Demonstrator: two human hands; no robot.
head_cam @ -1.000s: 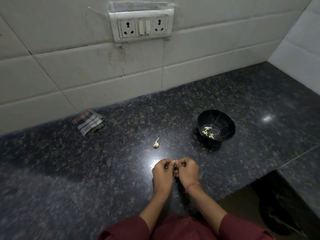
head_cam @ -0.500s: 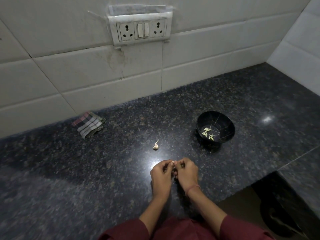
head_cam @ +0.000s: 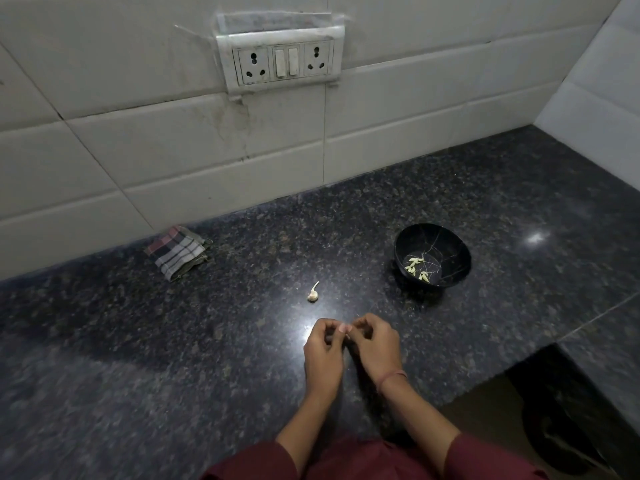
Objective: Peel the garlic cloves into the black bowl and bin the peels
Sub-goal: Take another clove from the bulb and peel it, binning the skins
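Dark speckled granite fills most of my feed: the worktop (head_cam: 138,341) runs from the near edge to a white tiled wall (head_cam: 138,140) at the far side. It is cut away at the near right. On the wall, far centre, I see a white socket panel (head_cam: 282,60) with two outlets and two switches between them.

Maroon sleeves (head_cam: 485,455) enter at the near edge, with the forearms reaching onto the worktop. The black bowl (head_cam: 453,237) stands upright to the right, farther off than the hands and well apart from them. A folded checked cloth (head_cam: 176,250) lies at the far left, close against the foot of the wall.

The left hand (head_cam: 323,355) and right hand (head_cam: 375,348) sit together near the centre, backs up, and a thin thread (head_cam: 393,375) circles the right wrist. The fingers of both hands are curled inward and their tips meet. Between them they pinch a small pale bit (head_cam: 347,336). So little of it shows that I cannot tell clove from peel.

One unpeeled garlic clove (head_cam: 313,293) lies loose on the worktop just beyond the left hand, touching nothing, between the cloth and the bowl. A few peeled cloves (head_cam: 417,266) rest on the floor of the bowl, towards its left side.
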